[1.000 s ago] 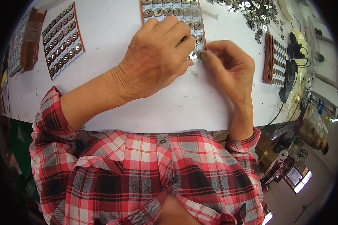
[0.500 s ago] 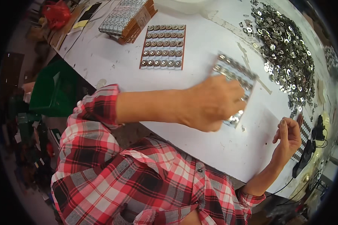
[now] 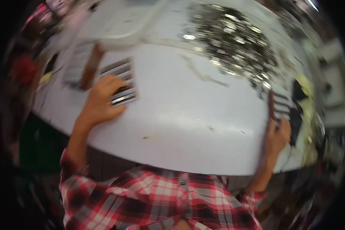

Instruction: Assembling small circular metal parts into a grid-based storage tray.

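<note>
The picture is blurred by motion. My left hand [image 3: 101,101] lies flat on a card of metal studs [image 3: 122,82] at the left of the white table [image 3: 188,115], fingers over its near edge. My right hand [image 3: 279,136] reaches to the right edge of the table and touches a brown stack of studded cards [image 3: 279,105]. Whether its fingers grip the stack is unclear.
A large heap of loose shiny metal studs [image 3: 234,42] covers the far right of the table. Another stack of cards [image 3: 80,69] stands at the far left beside the card under my left hand. Dark clutter [image 3: 299,107] lies at the right rim.
My left hand has carried the studded card from the table's middle to the far left. My right hand has gone out to the stack at the right edge. My head has turned.
</note>
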